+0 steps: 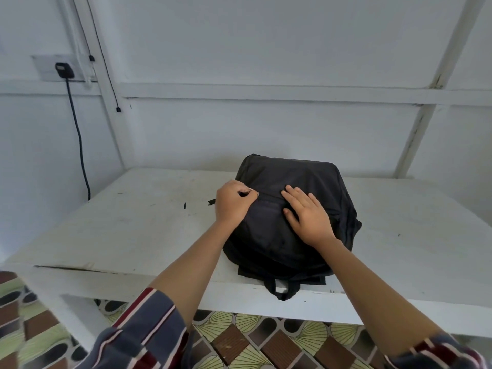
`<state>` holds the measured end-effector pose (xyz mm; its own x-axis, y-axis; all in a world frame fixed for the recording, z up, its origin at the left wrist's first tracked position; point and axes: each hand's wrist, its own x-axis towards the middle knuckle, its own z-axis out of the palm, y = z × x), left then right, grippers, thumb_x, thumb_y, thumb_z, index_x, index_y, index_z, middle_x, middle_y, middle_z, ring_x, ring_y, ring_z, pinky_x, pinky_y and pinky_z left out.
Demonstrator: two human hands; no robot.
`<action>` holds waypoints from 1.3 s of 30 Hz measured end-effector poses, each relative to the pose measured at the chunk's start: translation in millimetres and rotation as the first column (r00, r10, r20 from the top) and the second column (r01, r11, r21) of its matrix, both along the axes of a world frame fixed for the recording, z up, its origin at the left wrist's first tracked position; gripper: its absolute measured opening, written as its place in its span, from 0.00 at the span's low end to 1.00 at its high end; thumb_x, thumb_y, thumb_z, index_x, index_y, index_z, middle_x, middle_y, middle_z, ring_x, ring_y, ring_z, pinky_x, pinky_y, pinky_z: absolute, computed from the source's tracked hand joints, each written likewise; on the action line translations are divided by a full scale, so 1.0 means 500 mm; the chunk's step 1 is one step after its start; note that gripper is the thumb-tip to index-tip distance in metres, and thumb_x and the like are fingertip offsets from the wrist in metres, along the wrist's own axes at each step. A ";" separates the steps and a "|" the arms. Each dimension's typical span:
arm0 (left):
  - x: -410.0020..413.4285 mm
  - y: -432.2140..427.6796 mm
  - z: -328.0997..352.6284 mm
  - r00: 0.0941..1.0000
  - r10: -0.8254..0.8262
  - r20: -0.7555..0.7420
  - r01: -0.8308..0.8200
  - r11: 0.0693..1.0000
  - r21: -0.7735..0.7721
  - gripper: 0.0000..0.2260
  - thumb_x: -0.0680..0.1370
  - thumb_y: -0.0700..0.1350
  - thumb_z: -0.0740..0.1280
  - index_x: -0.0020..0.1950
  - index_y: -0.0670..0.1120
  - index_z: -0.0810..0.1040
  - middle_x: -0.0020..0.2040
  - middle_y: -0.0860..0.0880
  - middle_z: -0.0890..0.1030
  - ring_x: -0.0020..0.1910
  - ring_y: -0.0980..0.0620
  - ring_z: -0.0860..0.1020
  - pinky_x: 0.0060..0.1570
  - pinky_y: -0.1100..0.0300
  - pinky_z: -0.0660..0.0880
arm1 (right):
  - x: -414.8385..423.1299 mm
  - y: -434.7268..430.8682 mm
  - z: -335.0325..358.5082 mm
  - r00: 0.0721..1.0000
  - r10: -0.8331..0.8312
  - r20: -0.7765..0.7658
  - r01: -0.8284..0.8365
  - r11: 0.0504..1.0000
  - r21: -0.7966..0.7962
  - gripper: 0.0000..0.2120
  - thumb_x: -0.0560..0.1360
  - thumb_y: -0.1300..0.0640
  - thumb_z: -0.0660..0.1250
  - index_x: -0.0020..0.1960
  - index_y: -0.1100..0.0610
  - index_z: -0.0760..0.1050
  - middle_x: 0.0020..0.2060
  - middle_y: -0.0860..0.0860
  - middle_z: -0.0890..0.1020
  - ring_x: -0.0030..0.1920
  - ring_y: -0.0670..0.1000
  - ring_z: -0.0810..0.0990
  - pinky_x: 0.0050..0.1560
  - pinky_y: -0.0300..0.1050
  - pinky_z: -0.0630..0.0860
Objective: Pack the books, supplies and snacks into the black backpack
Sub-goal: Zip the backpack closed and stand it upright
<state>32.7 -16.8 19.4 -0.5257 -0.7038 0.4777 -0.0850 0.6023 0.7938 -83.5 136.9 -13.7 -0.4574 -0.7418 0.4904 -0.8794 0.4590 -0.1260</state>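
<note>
Black backpack (pixel 306 177) lies flat on the white table (pixel 133 222), toward the near edge, with its carry loop (pixel 283 288) hanging just over that edge. The left hand (pixel 233 203) is curled at the left end of the front-pocket seam, thumb and forefinger pinching what looks like a small metal zipper pull (pixel 256 193). The right hand (pixel 308 217) rests just beside it on the fabric, fingers straight and spread, pressing the panel down and grasping nothing. No books, supplies or snacks show on the table, so the packing itself is probably over and a zip is being worked. The cloth is too dark to tell whether the teeth to the right of the pull are joined or apart. To do it well, let the flat hand hold the fabric taut along the zipper line, draw the pull level with the seam rather than upward, and slide the pressing hand out of the path as the pull nears it. Loose lining caught in the slider is the likely snag, so go steadily and back off if it binds.
</note>
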 end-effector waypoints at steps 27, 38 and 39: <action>-0.009 0.043 -0.014 0.985 -0.086 0.148 0.143 0.886 -0.441 0.18 0.75 0.44 0.65 0.65 0.42 0.74 0.70 0.41 0.69 0.71 0.43 0.63 0.70 0.51 0.58 | 0.034 -0.026 0.059 0.899 0.159 0.409 0.069 0.868 -0.491 0.16 0.74 0.68 0.61 0.58 0.57 0.78 0.57 0.49 0.79 0.59 0.46 0.75 0.60 0.26 0.65; -0.157 0.241 -0.044 0.800 -0.299 0.521 0.566 0.664 -0.488 0.28 0.80 0.56 0.54 0.77 0.49 0.50 0.78 0.49 0.47 0.76 0.50 0.43 0.73 0.50 0.42 | -0.121 0.206 -0.015 0.679 -0.149 0.719 0.563 0.734 -0.380 0.18 0.77 0.69 0.54 0.65 0.63 0.72 0.63 0.57 0.76 0.64 0.55 0.72 0.65 0.43 0.66; -0.168 0.246 -0.047 0.808 -0.269 0.523 0.555 0.645 -0.525 0.28 0.80 0.57 0.53 0.77 0.50 0.49 0.78 0.50 0.47 0.76 0.50 0.43 0.73 0.50 0.41 | -0.125 0.212 -0.021 0.662 -0.100 0.743 0.524 0.771 -0.363 0.18 0.77 0.70 0.55 0.65 0.64 0.72 0.63 0.57 0.75 0.64 0.55 0.73 0.66 0.45 0.67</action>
